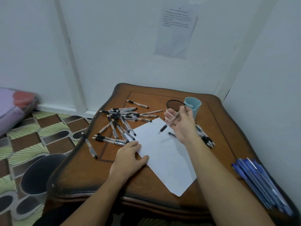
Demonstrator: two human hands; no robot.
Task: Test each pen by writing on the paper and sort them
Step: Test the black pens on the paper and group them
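Note:
A white sheet of paper [164, 154] lies slanted on the brown wooden table [146, 181]. My left hand [130, 156] rests flat on the paper's left edge. My right hand [183, 123] is raised above the sheet's far end and holds a clear pen with a black grip [164, 128], tip pointing down-left, just above the paper. A loose pile of several similar pens [121, 122] lies left of the paper. A few more pens [206, 137] lie to the right of my right hand.
A brown cup [174, 105] and a light blue cup [193, 104] stand at the back of the table. A bundle of blue pens [260, 181] lies at the right front corner. A dark bin [39, 173] sits on the patterned floor at left. Walls close behind and right.

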